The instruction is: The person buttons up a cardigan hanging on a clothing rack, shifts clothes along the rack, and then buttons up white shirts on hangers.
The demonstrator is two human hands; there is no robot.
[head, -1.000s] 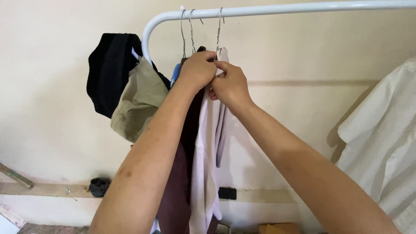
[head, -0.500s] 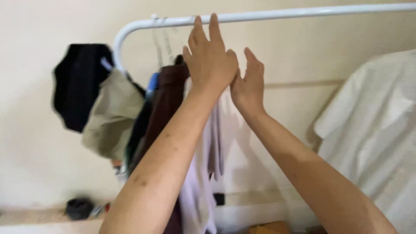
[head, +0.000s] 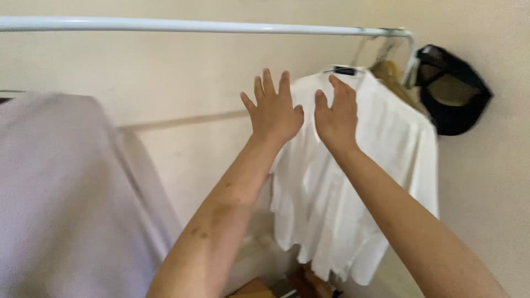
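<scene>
White shirt [head: 353, 187] hangs from the white rail [head: 182, 25], at about 3 o'clock of frame centre. Long axis vertical: collar up at 12, ragged hem down at 6. Broad side of the shirt faces the camera, shoulders sloping off toward 9 and 3.

Left hand [head: 274, 110]: open, fingers spread and pointing to 12, back of hand to camera. Holds nothing. It sits just at the shirt's 9 o'clock shoulder edge; contact cannot be told from this view.

Right hand [head: 337, 116]: open too, fingers loosely together and pointing to 12, nothing gripped. It overlaps the shirt's upper chest just below the collar; touching or hovering just in front, cannot tell.

Hands are side by side, a narrow gap between them, both below the rail and not on it.

Around: a tan garment [head: 395, 83] on the rail just behind the shirt at its 2 o'clock. A black cap [head: 454, 91] hangs past the rail's bent end, at 3 o'clock of the shirt's collar. A pale lilac garment [head: 66, 193], blurred, fills the 8–9 o'clock part of the frame, well apart from both hands. Cream wall [head: 193, 72] behind all.
</scene>
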